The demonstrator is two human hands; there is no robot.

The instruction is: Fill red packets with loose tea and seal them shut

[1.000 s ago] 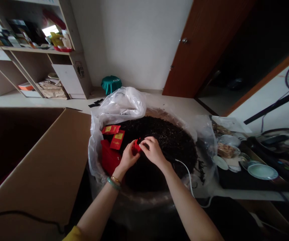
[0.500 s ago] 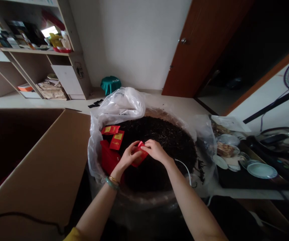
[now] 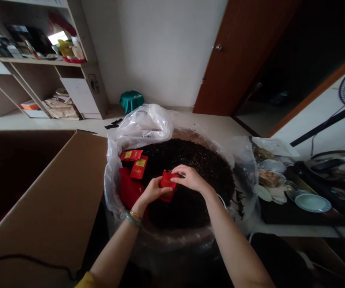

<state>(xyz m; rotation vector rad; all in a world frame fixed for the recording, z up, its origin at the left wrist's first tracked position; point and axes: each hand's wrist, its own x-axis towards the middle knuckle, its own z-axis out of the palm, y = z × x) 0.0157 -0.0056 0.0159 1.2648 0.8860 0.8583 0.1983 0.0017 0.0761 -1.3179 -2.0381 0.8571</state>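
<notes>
A small red packet (image 3: 167, 185) is held between both hands above a wide tub of dark dried leaves (image 3: 202, 164) that look like tea. My left hand (image 3: 152, 191) grips the packet's left side, thumb across its front. At the upper right edge of the packet, my right hand (image 3: 190, 178) pinches with thumb and fingers. Left of my hands, two red packets with yellow labels, one upright (image 3: 139, 167) and one lying sideways (image 3: 131, 155), rest on the leaves. Below them a larger red bag (image 3: 129, 188) lies against the tub's side.
Clear plastic lining (image 3: 148, 122) bunches over the tub's rim. On the left stands an open cardboard box (image 3: 55, 200). To the right, a dark table holds a pale green dish (image 3: 312, 203) and clear containers. A white cable (image 3: 222, 201) passes behind my right forearm.
The packet has turned so its front faces me more fully and it shows larger. My right hand has shifted slightly right along its top edge.
</notes>
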